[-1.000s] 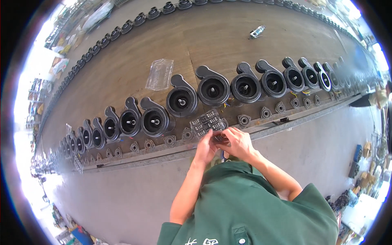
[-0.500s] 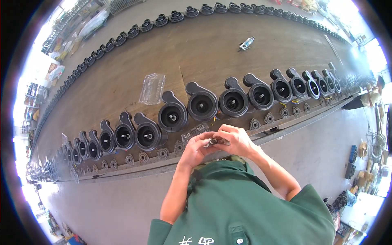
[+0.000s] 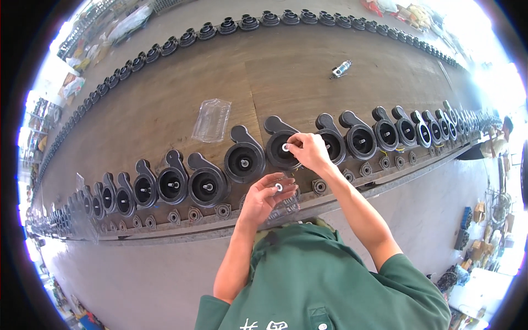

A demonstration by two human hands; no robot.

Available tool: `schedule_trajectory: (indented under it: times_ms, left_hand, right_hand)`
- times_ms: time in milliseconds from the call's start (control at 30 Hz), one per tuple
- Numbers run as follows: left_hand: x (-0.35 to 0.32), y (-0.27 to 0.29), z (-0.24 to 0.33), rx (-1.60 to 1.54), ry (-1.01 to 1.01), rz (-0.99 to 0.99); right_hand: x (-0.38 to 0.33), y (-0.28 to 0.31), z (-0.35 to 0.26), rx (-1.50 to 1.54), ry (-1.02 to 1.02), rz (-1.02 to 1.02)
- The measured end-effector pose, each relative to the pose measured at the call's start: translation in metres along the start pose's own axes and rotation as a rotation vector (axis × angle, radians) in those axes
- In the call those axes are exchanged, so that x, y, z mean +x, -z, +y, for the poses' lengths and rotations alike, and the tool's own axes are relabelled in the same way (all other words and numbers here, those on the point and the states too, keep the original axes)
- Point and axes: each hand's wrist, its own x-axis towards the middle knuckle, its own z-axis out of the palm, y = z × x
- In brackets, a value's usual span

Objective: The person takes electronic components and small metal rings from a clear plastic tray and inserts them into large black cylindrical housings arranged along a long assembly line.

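Observation:
My right hand pinches a small white ring at the mouth of a round black housing with a snail-like side arm. That housing's centre is partly hidden behind the fingers. Nearer to me, my left hand holds another white ring between thumb and fingers, over a transparent plastic tray. Just left of the worked housing stands a similar black housing, with a metal shaft showing in its middle.
Several like housings form a long row along the bench's front edge, with grey flanged metal parts before them. Behind lie a transparent plastic tray and a small power tool. Black parts line the far edge.
My hands, close together before, have separated. The right has moved up and away to the housing with a white ring; the left stays near the front edge, now showing a ring.

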Motion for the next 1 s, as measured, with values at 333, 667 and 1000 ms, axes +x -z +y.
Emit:
schedule_trajectory:
  times_ms: [333,667,1000]
  left_hand:
    - [0.006,-0.005,0.006,-0.13,0.039,-0.067]
    - [0.029,-0.048,-0.019,0.002,0.103,-0.084]
    - [0.109,-0.13,-0.051,0.548,-0.107,0.377]
  right_hand:
    - [-0.07,0.028,-0.044,-0.131,0.469,-0.149]
    - [-0.096,0.086,0.014,0.011,0.207,-0.068]
    - [-0.039,0.189,0.138,-0.189,0.112,0.123]
